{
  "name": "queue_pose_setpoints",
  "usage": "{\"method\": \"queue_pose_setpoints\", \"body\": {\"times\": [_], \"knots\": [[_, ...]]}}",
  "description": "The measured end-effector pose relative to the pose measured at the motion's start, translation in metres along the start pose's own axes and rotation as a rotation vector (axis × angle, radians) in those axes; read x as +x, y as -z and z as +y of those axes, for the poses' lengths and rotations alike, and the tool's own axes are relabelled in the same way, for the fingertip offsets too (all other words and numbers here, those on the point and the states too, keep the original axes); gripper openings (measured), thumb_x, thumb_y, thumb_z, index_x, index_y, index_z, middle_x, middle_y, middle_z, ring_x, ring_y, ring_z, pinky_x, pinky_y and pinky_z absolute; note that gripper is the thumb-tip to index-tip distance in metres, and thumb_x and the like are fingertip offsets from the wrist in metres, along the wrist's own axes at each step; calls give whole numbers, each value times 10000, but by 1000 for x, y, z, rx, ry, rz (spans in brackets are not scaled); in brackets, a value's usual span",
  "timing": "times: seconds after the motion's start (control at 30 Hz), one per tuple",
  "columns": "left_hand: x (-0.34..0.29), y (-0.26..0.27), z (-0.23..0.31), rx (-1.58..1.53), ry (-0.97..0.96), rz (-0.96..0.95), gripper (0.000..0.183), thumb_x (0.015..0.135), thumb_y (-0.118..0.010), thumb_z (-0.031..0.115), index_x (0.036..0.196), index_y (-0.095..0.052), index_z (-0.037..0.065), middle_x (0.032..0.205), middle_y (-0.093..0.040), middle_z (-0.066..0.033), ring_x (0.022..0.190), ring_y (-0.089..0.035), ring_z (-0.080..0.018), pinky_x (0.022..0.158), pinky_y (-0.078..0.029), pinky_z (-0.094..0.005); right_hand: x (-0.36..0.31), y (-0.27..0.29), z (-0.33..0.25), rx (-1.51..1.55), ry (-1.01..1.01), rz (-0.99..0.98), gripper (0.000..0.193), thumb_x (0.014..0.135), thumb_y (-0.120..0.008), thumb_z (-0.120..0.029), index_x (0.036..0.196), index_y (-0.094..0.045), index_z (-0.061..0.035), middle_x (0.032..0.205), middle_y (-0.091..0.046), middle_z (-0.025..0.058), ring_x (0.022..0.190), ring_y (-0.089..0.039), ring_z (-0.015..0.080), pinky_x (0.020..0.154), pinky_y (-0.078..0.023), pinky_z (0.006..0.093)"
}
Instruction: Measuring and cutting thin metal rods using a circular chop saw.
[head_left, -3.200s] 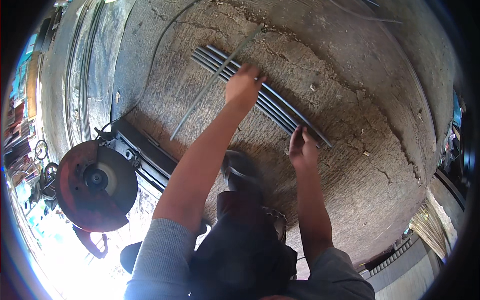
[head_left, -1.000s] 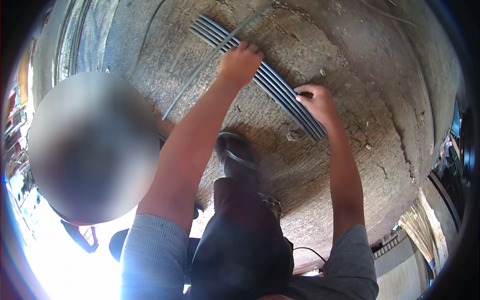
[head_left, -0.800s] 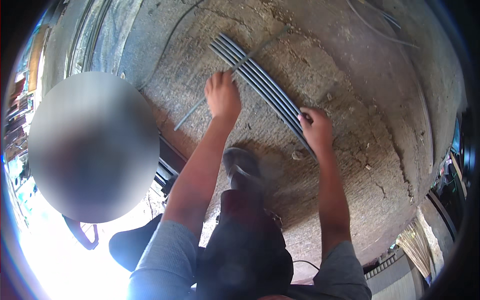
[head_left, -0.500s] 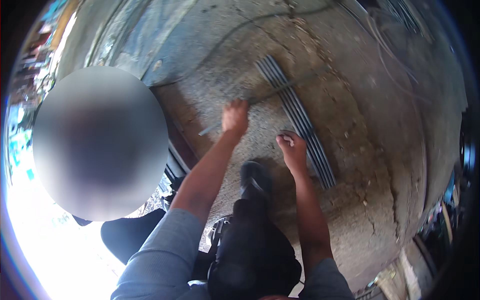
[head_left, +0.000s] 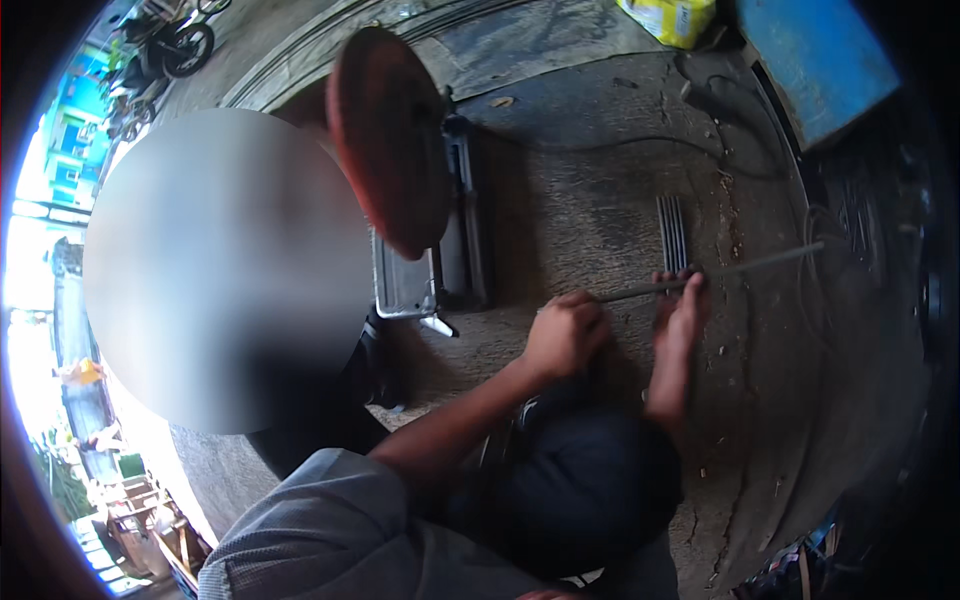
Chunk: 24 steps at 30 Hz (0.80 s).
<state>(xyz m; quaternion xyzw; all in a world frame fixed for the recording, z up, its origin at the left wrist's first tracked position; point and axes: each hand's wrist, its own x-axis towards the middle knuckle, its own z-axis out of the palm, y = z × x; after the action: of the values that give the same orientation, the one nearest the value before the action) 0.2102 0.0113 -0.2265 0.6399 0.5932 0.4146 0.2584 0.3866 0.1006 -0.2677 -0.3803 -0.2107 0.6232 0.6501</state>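
Note:
My left hand (head_left: 567,338) is closed around one end of a thin grey metal rod (head_left: 765,261). Further along, my right hand (head_left: 680,325) grips the same rod between thumb and fingers. The rod slants away to the right, its far end above the floor. Just beyond my right hand, a row of several similar rods (head_left: 671,230) lies side by side on the concrete. Their near ends are hidden behind my hand and the held rod.
A large dark-red disc (head_left: 390,145) stands over a black metal base (head_left: 467,220) at the upper left. Beside it a blurred patch covers a person. A cable (head_left: 620,150) crosses the floor. A blue box (head_left: 820,65) and a yellow bag (head_left: 672,18) stand at the far right.
The view has swung left, bringing the red disc and base in. My right hand, earlier off the rod, now holds it. My hands are closer together, near the rods' end.

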Motion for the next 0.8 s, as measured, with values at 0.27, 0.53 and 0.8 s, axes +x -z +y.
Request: {"method": "queue_pose_setpoints", "body": {"times": [0.27,0.53,0.8], "knots": [[-132,79,-131,-1049,1307,847,268,908,-553,327,879,-534,61,781,-563,-30,651,-580,-166,539,-442,-309,-22,-180,-112,-344,-89,-333,279,931,-517,-126,1181,-391,-121,955,-527,71,908,-595,248,775,-536,460],[-147,73,-213,-1381,1348,893,168,873,-493,110,1027,-524,48,1012,-532,-80,956,-556,-218,876,-451,-408,-79,-230,-53,-825,-357,-393,153,901,-478,-41,1040,-436,-90,901,-566,75,760,-623,208,624,-541,383],[-200,20,-312,-1289,925,513,144,926,-447,84,1036,-489,2,938,-524,-81,855,-527,-243,781,-433,-384,-112,-269,0,-848,-359,-355,74,821,-519,-86,869,-466,-69,713,-512,42,510,-465,91,424,-390,248]]}}
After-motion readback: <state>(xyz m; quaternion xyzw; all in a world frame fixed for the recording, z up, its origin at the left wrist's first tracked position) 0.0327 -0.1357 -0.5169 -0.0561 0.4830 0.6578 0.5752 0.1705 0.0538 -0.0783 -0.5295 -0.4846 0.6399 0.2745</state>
